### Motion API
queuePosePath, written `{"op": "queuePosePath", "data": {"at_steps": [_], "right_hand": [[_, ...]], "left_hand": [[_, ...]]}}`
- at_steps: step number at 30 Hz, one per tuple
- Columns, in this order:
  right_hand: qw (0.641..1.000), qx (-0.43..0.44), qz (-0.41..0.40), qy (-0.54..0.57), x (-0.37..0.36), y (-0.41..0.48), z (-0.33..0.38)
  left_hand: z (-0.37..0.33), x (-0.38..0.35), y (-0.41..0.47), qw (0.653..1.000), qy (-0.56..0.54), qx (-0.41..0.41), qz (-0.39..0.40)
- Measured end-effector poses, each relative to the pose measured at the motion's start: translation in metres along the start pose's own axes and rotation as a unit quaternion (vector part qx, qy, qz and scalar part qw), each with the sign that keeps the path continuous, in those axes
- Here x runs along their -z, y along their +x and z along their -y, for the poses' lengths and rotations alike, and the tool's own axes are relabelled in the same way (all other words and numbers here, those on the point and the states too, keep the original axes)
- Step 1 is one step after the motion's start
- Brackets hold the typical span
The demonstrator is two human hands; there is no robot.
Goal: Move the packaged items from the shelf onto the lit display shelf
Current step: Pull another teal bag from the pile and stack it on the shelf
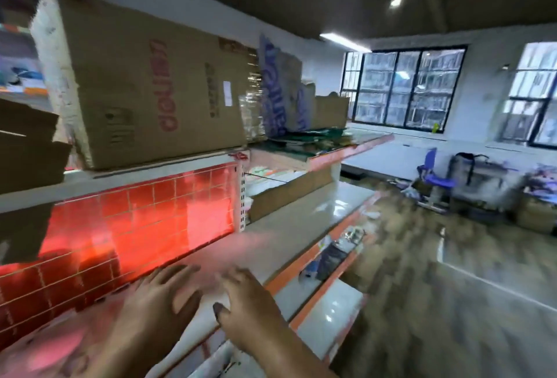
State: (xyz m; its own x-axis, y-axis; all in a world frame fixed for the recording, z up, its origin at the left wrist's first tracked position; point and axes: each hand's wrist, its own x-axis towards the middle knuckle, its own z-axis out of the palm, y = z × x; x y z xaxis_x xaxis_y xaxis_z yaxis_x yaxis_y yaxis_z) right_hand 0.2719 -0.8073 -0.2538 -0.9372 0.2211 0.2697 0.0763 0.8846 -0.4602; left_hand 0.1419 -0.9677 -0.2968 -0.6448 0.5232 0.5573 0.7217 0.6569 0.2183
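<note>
The frame is blurred by motion. My left hand [156, 299] and my right hand [244, 305] hover side by side, fingers spread, just above the white shelf board [286, 233] in front of the red-lit tiled back panel [135, 221]. Neither hand holds anything. Small packaged items [337, 254] lie on a lower orange-edged shelf to the right of my right hand. More packages [265, 179] show faintly in the adjoining bay behind a brown divider.
A large cardboard box [144, 85] stands on the top shelf, with a blue-printed box [280, 88] and flat stacks further right. Another brown box [27, 148] juts in at the left. A purple chair [434, 176], bags and a wood floor lie to the right.
</note>
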Motion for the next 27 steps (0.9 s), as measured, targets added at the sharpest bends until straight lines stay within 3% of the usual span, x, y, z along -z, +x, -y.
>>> {"op": "queuePosePath", "data": {"at_steps": [2, 6, 11, 19, 27], "right_hand": [[0.998, -0.023, -0.048, -0.016, 0.048, -0.012, -0.042], [0.988, -0.051, -0.136, -0.052, 0.156, -0.048, -0.131], [0.965, -0.109, -0.223, -0.089, 0.276, -0.092, -0.221], [0.939, -0.107, -0.288, -0.152, 0.407, -0.121, -0.267], [0.927, -0.087, -0.307, -0.195, 0.465, -0.071, -0.305]], "left_hand": [[-0.095, 0.028, 0.033, 0.994, -0.096, -0.051, -0.015], [-0.228, 0.013, 0.088, 0.979, -0.146, -0.137, 0.029], [-0.363, 0.019, 0.141, 0.965, -0.17, -0.2, -0.009], [-0.491, 0.034, 0.212, 0.933, -0.212, -0.283, -0.062], [-0.528, 0.004, 0.288, 0.919, -0.261, -0.288, -0.073]]}}
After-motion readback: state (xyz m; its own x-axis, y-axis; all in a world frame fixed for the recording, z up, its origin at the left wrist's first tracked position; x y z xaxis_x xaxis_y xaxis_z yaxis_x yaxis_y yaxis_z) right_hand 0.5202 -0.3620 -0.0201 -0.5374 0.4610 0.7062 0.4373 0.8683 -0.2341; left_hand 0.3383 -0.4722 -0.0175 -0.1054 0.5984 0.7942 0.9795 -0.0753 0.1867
